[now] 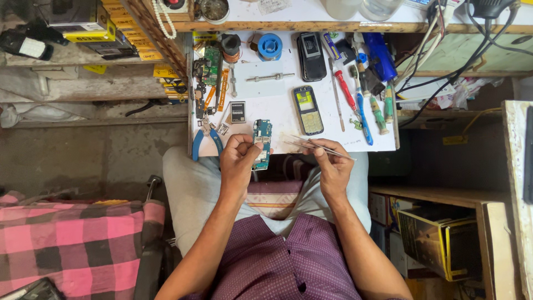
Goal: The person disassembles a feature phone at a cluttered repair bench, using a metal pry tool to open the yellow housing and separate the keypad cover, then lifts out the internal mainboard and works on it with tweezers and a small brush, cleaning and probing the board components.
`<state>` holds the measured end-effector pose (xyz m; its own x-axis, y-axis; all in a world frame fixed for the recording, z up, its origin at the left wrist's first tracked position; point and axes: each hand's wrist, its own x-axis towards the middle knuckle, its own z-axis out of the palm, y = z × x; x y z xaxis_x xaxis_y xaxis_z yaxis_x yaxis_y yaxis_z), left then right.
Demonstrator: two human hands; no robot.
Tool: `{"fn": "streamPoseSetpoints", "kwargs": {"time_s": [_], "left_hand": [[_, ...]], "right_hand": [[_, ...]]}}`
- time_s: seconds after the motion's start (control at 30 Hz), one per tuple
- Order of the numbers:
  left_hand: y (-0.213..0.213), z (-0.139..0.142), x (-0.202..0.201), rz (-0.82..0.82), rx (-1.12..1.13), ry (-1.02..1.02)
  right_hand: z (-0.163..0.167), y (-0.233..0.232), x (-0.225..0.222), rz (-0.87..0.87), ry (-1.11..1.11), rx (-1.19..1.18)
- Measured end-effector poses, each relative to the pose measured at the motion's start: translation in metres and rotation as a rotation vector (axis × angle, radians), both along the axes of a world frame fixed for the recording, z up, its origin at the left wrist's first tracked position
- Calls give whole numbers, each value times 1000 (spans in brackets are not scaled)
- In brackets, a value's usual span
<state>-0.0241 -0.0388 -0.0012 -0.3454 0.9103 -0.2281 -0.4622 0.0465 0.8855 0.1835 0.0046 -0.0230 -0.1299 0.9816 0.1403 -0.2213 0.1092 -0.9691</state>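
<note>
A blue-green circuit board (262, 143) is being held upright, long side vertical, at the near edge of the white worktop. Slim metal tweezers (316, 146) are being held almost level just right of it, tips pointing toward the board.

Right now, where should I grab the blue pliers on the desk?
Take the pliers by the two blue handles, coming from the near desk edge. The handles splay toward you; the metal jaws point away among small parts.
</note>
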Motion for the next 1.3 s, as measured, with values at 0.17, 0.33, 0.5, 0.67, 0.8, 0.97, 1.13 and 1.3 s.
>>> {"fn": "streamPoseSetpoints", "kwargs": {"time_s": [0.17,0.33,0.5,0.67,0.8,0.97,1.13,1.3], "left_hand": [[-4,-2,-2,0,15,-47],[-5,-2,-3,-9,2,-95],[-6,-2,-1,-34,17,-115],[-7,-2,1,-46,28,-112],[-7,-1,1,-43,17,-127],[-8,-1,1,-43,24,-148],[-9,-2,1,-45,26,-160],[-9,-3,2,-49,28,-212]], "right_hand": [[0,1,3,-4,7,65],[19,9,15,-10,-60,123],[53,29,30,-139,-565,-6],[72,54,25,-212,-1073,108],[68,73,14,-210,-1204,224],[55,85,5,-255,-1297,450],[60,88,-1,-277,-1267,482],[82,73,-3,-272,-1156,464]]}}
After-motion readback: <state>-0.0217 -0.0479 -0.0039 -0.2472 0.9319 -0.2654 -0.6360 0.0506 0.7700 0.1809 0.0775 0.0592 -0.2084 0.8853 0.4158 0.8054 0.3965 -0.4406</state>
